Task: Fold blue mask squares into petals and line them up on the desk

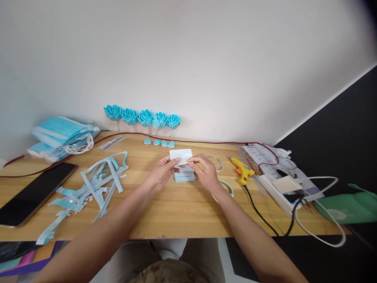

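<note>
Forearms [110, 220] fwd; held sheet [182, 155] wht, approx. rect.

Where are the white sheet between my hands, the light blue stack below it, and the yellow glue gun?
White sheet [182, 155]: head view, middle of its face.
Light blue stack [185, 173]: head view, its top face.
Yellow glue gun [243, 167]: head view, middle of its body.

Both hands pinch a pale sheet [180, 155], the left hand [162, 170] at its left edge and the right hand [205, 169] at its lower right, above a light-blue stack [185, 175] on the wooden table [176, 216]. Five blue flowers [145, 117] stand along the wall [188, 70]; cut strips [100, 184] lie left, a yellow glue gun [242, 169] right.
</note>
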Demonstrator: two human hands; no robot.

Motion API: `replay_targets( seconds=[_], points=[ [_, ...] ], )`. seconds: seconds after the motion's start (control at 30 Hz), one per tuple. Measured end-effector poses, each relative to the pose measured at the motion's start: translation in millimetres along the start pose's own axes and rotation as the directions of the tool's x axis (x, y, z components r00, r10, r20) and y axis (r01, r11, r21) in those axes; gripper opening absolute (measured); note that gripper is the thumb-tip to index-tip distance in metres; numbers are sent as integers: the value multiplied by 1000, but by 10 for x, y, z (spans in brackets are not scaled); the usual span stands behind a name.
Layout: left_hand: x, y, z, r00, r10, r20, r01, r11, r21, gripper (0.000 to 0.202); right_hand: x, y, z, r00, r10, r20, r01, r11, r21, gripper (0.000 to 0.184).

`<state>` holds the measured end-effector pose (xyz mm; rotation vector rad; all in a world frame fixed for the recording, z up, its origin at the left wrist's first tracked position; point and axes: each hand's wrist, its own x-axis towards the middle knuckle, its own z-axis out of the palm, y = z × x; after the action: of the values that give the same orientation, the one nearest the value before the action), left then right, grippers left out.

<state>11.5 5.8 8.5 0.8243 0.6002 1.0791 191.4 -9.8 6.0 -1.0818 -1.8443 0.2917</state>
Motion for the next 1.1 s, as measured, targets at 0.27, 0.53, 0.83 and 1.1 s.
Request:
replay_targets(
  seconds=[0.27,0.53,0.83,1.1],
  points=[
    [21,-36,-41,998,67,-19,-64,989,131,26,-23,13,51,994,112,-15,-108,982,156,11],
    [25,-46,-64,997,45,-64,-35,988,151,29,-38,32,63,990,140,-13,-135,969,205,9],
    [37,-19,-75,996,-88,-23,90,994,55,27,-17,78,33,997,26,70,-37,988,151,11],
    [30,-33,-81,999,-36,18,33,991,132,28,-26,75,41,988,137,70,-149,964,222,11]
  ],
)
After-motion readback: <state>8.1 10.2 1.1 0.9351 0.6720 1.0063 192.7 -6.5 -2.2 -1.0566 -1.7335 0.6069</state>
